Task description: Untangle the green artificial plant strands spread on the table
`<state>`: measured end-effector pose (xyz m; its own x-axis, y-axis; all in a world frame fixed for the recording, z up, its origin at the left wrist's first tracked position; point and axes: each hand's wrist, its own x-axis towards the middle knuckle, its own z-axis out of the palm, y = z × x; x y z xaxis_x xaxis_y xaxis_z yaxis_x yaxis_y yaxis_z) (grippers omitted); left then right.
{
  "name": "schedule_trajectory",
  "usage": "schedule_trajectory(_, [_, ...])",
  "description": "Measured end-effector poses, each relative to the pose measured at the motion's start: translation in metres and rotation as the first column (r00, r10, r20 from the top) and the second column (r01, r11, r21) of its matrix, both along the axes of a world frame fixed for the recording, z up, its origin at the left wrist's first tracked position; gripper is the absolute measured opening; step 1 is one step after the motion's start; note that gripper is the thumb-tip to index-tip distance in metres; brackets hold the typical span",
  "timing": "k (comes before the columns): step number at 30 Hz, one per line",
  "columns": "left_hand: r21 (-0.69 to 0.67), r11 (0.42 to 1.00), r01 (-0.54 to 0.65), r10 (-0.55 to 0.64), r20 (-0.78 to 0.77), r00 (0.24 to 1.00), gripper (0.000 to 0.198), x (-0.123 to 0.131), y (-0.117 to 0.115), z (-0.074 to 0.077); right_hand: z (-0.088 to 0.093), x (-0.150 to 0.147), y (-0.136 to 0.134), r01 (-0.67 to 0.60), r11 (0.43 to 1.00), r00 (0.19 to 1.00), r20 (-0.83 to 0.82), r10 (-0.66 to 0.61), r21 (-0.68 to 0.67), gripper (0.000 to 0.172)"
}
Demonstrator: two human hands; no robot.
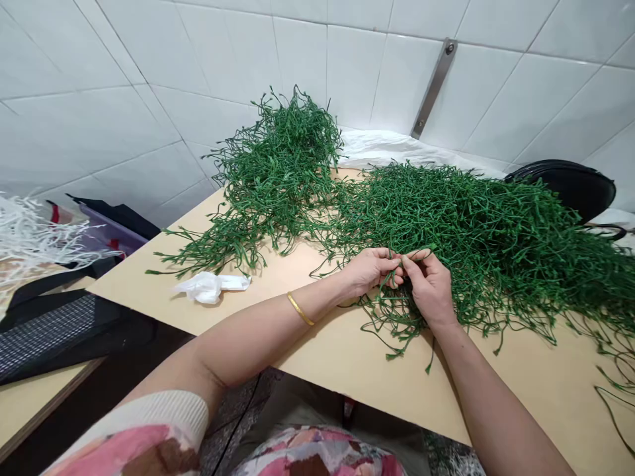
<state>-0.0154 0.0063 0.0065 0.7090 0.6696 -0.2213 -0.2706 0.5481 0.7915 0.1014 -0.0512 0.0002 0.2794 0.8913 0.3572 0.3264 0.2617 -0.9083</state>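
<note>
My left hand (380, 270) and my right hand (430, 283) meet near the table's front, fingertips almost touching. Both are closed in a pinch on thin green artificial plant stems (384, 281), which pass between the fingers. Just where the stems join is hidden by my fingertips. Behind and to the right of my hands spreads a large tangled heap of the same green stems (446, 218). A taller pile of stems (292, 145) rises at the back left. Some loose stems hang below my hands onto the tabletop.
A crumpled white tissue (208, 287) lies on the tan table (317, 344) left of my forearm. Black round lids or trays (570, 188) lean at the back right against white tiles. White branching strands (40, 231) and a black mesh bag (54, 330) are at far left.
</note>
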Motion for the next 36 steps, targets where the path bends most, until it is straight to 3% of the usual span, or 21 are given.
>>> schedule_trajectory(2, [0.029, 0.999, -0.019, 0.02, -0.032, 0.999, 0.008, 0.001, -0.002, 0.001, 0.001, -0.001, -0.003, 0.058, 0.991, 0.951, 0.295, -0.091, 0.119, 0.007])
schedule_trajectory(4, [0.038, 0.998, -0.045, 0.047, -0.053, 0.997, 0.01, 0.002, -0.004, 0.003, 0.001, -0.002, -0.005, 0.053, 0.962, 0.83, 0.524, -0.191, 0.266, 0.009])
schedule_trajectory(7, [0.012, 0.997, -0.07, 0.071, -0.062, 0.996, 0.011, 0.003, -0.004, 0.004, 0.002, -0.003, -0.006, 0.005, 0.922, 0.698, 0.659, -0.281, 0.388, 0.016])
schedule_trajectory(9, [-0.017, 0.999, -0.038, 0.037, -0.047, 0.998, 0.01, 0.002, -0.002, 0.004, 0.002, -0.003, -0.006, 0.001, 0.915, 0.678, 0.672, -0.298, 0.404, 0.02])
schedule_trajectory(13, [-0.071, 0.989, 0.13, -0.132, -0.023, 0.991, 0.022, -0.002, 0.005, 0.001, 0.002, -0.002, -0.006, -0.01, 0.92, 0.722, 0.639, -0.265, 0.393, 0.021])
schedule_trajectory(15, [-0.091, 0.984, 0.154, -0.156, -0.012, 0.988, 0.024, -0.003, 0.007, 0.0, 0.002, -0.002, -0.006, -0.012, 0.918, 0.729, 0.632, -0.264, 0.397, 0.02])
schedule_trajectory(20, [-0.161, 0.986, 0.037, -0.038, -0.002, 0.999, 0.01, -0.002, 0.006, 0.001, 0.001, -0.002, -0.006, -0.023, 0.895, 0.69, 0.655, -0.308, 0.445, 0.021])
schedule_trajectory(26, [-0.185, 0.968, -0.168, 0.163, -0.041, 0.986, 0.012, 0.005, -0.003, 0.002, 0.001, -0.001, -0.003, -0.099, 0.871, 0.584, 0.737, -0.34, 0.481, 0.021])
schedule_trajectory(30, [-0.215, 0.948, -0.236, 0.235, -0.029, 0.972, 0.013, 0.008, -0.005, 0.001, 0.0, -0.003, -0.001, -0.088, 0.858, 0.515, 0.76, -0.395, 0.506, 0.02])
schedule_trajectory(36, [-0.338, 0.891, -0.302, 0.322, 0.003, 0.947, 0.02, 0.009, -0.008, 0.007, -0.003, -0.005, 0.001, -0.099, 0.86, 0.522, 0.762, -0.383, 0.501, 0.023])
